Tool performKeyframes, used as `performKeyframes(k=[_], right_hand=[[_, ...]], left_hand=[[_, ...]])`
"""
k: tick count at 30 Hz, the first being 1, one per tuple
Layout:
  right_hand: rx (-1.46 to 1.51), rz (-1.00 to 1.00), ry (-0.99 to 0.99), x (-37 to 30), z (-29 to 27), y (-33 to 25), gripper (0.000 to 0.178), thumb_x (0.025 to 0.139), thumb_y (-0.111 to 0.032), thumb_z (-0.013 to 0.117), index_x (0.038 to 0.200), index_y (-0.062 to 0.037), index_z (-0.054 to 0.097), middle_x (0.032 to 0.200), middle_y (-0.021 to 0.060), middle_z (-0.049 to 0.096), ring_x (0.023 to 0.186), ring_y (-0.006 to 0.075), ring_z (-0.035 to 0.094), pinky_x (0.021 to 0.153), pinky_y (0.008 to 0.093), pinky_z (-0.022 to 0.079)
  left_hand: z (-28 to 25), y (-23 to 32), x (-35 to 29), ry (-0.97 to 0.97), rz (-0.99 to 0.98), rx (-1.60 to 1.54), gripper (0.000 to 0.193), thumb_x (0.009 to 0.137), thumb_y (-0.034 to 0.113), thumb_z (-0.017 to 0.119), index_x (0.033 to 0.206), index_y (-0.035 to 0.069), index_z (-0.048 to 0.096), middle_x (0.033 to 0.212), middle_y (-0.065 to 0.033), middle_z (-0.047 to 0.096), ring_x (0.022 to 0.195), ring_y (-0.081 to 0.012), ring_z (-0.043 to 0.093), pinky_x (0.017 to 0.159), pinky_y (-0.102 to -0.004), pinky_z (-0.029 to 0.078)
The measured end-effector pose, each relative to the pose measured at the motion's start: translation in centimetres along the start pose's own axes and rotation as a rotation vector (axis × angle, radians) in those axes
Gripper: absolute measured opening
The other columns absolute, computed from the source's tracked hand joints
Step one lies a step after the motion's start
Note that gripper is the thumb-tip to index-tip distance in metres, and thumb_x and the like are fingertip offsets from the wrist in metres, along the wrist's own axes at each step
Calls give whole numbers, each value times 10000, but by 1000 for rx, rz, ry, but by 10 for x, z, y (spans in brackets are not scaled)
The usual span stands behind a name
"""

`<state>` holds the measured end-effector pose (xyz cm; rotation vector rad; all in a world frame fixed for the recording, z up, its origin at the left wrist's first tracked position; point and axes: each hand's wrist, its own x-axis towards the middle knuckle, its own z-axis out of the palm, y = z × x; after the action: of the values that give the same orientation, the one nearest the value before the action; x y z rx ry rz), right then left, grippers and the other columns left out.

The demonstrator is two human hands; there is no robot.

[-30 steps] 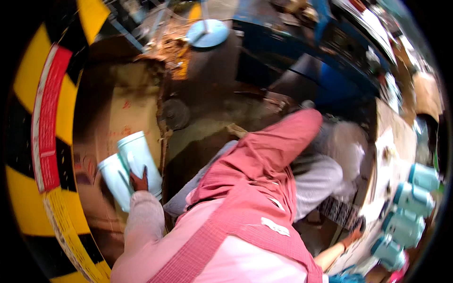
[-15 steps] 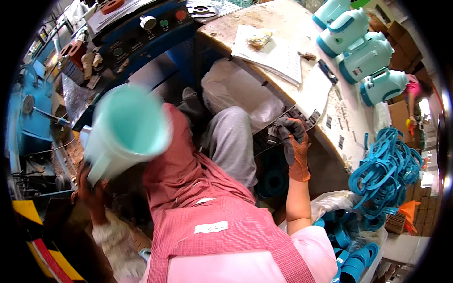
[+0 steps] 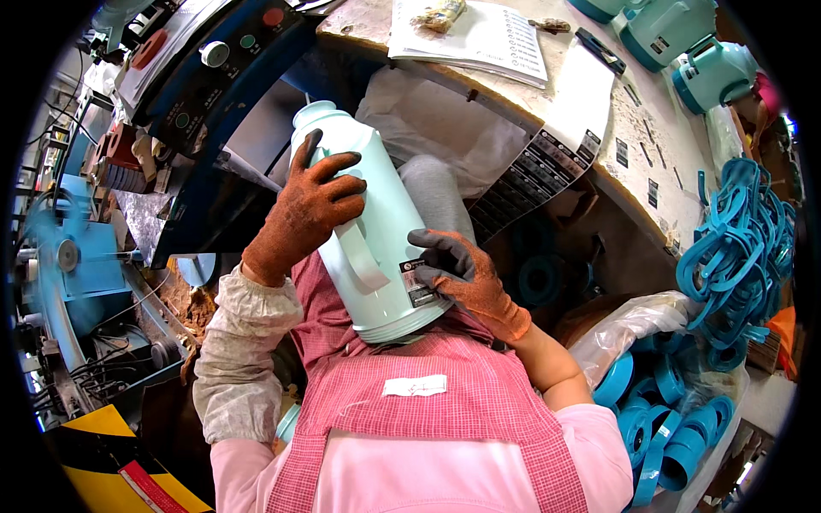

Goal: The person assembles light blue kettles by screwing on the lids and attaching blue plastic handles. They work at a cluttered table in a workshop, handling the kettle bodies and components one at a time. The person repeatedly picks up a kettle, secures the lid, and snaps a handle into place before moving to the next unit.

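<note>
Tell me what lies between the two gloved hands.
The head view shows a pale mint-green cylindrical jug between the brown-gloved left hand and the grey-and-orange-gloved right hand.

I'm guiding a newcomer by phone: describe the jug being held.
Find the pink checked apron, lower middle. Just above it, a pale mint jug leans up leftward, a black label near its lower end. Unlike the teal-based jugs on the table, it has a pale ridged bottom rim.

The right fingers (image 3: 447, 280) partly hide the black label (image 3: 412, 283)
</note>
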<state>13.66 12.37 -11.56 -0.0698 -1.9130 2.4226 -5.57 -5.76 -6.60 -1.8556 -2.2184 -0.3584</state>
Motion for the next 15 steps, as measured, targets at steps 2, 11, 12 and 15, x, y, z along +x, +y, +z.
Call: performKeyframes(k=[2, 11, 12, 15], right_hand=[[25, 81, -42, 7, -1, -1, 444, 840, -27, 655, 1257, -2, 505, 1201, 66, 573, 1032, 110, 559, 919, 249, 454], [-185, 95, -111, 25, 4, -12, 459, 826, -100, 680, 1244, -4, 519, 1172, 113, 586, 1034, 156, 576, 918, 267, 454], [-215, 60, -106, 26, 4, -13, 458, 827, -100, 678, 1246, -8, 519, 1171, 112, 588, 1029, 158, 578, 915, 267, 454], [-354, 19, -137, 29, 7, -15, 464, 830, -144, 688, 1247, -28, 520, 1166, 108, 591, 1017, 160, 585, 894, 276, 455]], left_hand=[[0, -5, -1, -48, -6, -2, 262, 635, 34, 743, 821, 181, 632, 963, 37, 621, 1159, -203, 522, 1104, -611, 222], [-2, -9, 3, -62, 24, 6, 261, 625, 47, 747, 810, 168, 609, 1042, 8, 602, 1174, -235, 510, 1102, -588, 252], [-4, -14, 2, -105, 39, 22, 267, 615, 45, 753, 801, 164, 604, 1073, -3, 599, 1180, -256, 509, 1103, -575, 261], [-4, -41, -1, 12, -39, 59, 372, 666, 6, 721, 988, 165, 622, 1224, -70, 551, 1192, -300, 497, 1100, -490, 299]])
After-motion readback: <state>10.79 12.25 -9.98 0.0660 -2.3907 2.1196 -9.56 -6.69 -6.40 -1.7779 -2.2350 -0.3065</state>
